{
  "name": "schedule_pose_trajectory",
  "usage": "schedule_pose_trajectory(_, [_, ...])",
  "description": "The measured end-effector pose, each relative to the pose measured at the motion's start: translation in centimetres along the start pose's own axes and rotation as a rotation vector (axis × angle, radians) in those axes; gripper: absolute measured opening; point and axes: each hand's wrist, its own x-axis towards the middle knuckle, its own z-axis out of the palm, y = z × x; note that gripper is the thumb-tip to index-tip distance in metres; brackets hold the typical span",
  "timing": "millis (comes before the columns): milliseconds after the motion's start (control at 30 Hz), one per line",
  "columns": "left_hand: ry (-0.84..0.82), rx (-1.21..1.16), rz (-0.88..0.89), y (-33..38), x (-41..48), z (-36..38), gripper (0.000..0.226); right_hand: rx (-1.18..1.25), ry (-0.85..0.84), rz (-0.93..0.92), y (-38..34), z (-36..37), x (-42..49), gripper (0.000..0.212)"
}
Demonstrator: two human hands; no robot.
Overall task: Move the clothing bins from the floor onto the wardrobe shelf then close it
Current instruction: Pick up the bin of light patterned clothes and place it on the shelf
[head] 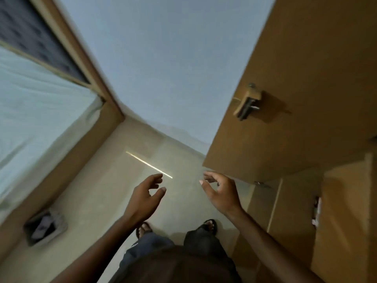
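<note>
A grey fabric clothing bin with dark and pale clothes in it sits on the floor at the lower left, beside the bed frame. Both my hands are held out in front of me above the floor, fingers curled and apart, holding nothing. My left hand is well to the right of the bin. My right hand is just below the lower corner of the open brown wardrobe door, not touching it. A wooden latch is fixed on the door. The wardrobe body stands at the right, its shelf mostly hidden.
A bed with a pale sheet and brown wooden frame runs along the left. A pale blue wall is ahead. Beige floor lies between bed and wardrobe. My feet in sandals stand on it.
</note>
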Motion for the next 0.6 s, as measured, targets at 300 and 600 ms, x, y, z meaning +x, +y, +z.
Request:
schedule_pose_trajectory(300, [0.283, -0.197, -0.182, -12.7, -5.3, -13.7, 0.044, -0.101, -0.264, -0.163, -10.3, 15.5, -0.1, 0.032])
schedule_pose_trajectory(600, [0.566, -0.318, -0.352, -22.8, -11.0, -23.8, 0.044, -0.220, -0.583, -0.389, -21.2, 31.3, -0.1, 0.036])
